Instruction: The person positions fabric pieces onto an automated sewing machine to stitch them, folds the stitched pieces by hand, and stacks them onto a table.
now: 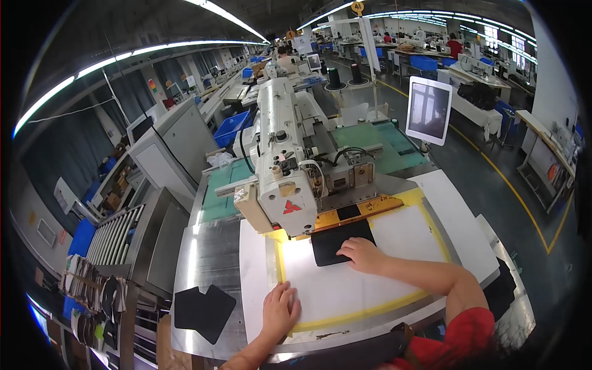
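My right hand (364, 254) rests on the right part of a black flat piece (330, 248), fabric or leather by its look, its fingers laid across the surface. That piece lies on a white sheet (370, 283) bordered with yellow tape, its far edge by the orange-yellow clamp plate (385, 203) of a sewing machine (287, 197). At the sheet's left border, my left hand (281, 307) lies with its fingers stretched out and holds nothing. Two overlapping black cut pieces (205, 310) are on the metal table to the left.
A tablet (429, 110) stands beyond the machine at the right. Thread cones (334, 79) are behind the machine head. To the left are a grey cabinet (174, 145), a blue bin (232, 127) and a rack of hanging pieces (92, 283). More black pieces (501, 288) lie at the right edge.
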`<move>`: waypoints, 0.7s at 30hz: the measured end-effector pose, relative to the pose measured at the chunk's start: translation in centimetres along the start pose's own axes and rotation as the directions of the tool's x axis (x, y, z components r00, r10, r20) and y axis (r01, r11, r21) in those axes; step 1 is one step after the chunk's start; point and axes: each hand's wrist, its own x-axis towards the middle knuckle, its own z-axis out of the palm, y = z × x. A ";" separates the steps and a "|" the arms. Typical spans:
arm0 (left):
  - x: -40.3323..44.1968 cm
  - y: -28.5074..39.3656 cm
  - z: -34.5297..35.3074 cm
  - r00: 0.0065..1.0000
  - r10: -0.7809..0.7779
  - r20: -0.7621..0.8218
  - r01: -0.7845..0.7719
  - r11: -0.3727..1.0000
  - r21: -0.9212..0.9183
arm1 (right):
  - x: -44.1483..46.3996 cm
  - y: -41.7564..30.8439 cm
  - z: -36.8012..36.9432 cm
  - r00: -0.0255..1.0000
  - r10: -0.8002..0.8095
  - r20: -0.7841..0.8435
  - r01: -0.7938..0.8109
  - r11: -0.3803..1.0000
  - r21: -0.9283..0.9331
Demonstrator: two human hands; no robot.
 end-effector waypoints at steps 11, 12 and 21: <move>0.1 0.1 0.5 1.000 0.003 -0.016 -0.003 1.000 0.025 | -0.3 0.5 0.0 1.000 -0.012 0.017 0.012 1.000 0.027; 0.1 0.2 0.4 1.000 0.000 -0.020 0.001 1.000 0.016 | -0.3 0.4 0.0 1.000 -0.022 0.016 0.022 1.000 0.019; 0.2 1.2 0.2 0.999 -0.036 -0.017 0.037 0.999 0.022 | -1.7 -0.7 1.5 0.997 -0.044 -0.062 0.051 0.992 0.117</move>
